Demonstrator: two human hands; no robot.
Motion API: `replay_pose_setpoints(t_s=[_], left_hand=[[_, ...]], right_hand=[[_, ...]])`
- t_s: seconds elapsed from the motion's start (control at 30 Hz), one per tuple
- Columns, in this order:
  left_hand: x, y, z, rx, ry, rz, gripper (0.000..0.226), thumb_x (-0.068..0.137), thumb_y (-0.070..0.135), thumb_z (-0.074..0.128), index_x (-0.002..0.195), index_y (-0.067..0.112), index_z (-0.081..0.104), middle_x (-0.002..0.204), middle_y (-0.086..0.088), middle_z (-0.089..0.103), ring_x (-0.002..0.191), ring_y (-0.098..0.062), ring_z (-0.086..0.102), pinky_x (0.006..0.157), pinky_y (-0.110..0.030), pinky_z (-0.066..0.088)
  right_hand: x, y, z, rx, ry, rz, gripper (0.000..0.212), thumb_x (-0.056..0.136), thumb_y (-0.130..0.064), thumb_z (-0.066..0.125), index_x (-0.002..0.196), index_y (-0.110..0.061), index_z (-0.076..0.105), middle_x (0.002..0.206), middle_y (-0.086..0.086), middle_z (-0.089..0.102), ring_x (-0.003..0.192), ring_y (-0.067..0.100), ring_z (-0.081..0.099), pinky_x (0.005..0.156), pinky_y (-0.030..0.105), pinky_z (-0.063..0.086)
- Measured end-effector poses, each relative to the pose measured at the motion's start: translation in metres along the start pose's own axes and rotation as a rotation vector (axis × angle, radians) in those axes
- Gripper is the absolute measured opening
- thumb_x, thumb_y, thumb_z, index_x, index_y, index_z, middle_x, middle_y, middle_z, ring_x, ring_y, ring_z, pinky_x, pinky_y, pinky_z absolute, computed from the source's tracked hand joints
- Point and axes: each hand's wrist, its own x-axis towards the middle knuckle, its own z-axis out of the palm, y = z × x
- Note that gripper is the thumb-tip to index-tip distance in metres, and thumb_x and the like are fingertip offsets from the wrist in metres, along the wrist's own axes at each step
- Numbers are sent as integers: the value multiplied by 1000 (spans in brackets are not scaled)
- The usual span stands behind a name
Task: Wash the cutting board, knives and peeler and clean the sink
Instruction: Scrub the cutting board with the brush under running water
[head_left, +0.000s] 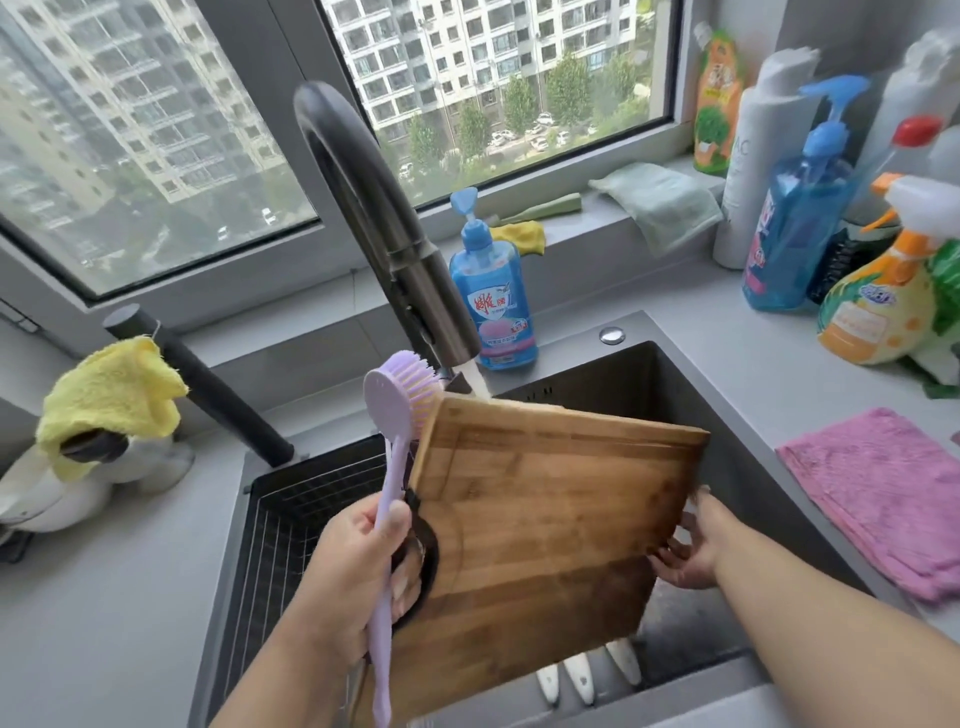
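Perhaps "AC" on white bottle (744, 171); other labels too blurred.

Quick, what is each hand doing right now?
Left hand: grips the purple brush handle and the cutting board at its handle hole.
Right hand: holds the cutting board's right edge, fingers behind it.
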Motion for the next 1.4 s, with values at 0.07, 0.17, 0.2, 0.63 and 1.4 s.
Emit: replay_pose_setpoints(t_s=[0.07,0.17,0.2,0.63,1.4], left_hand=[[-2,-1,-4,25,97,54,103,47,76,78,82,-14,43,39,-6,35,30,-11,29,35,-15,26],[-4,1,-3,40,301,137,73,65,70,70,70,1,50,40,-7,40,30,-14,32,34,-15,27],[-4,2,-2,23,363,150,55,77,60,64,69,7,53,43,-3,43,32,-11,34,34,-15,28],[-11,7,-15,-137,471,172,34,88,-6,41,95,20,61,83,-3,60,68,-17,56,57,-30,45],[21,-46,-34,-138,325,-128,49,78,-27,43,110,5,63,82,-9,74,69,-23,72,52,-30,56]], right_hand=[[1,-4,-5,45,-32,7,71,76,-75,53,125,-24,57,116,16,52,98,38,56,70,46,55],[-11,-12,-10,66,-150,-9,66,75,-65,63,121,-19,57,124,19,49,104,43,54,79,49,54],[-14,-16,-12,72,-194,-13,64,75,-63,64,120,-17,57,125,20,48,105,44,54,82,50,54],[-14,-19,-35,-10,-666,-449,45,52,-8,84,90,6,65,95,18,70,89,31,68,70,40,60],[47,-12,-9,-976,111,-303,54,70,-24,64,123,-15,59,126,15,56,110,35,55,101,47,43]])
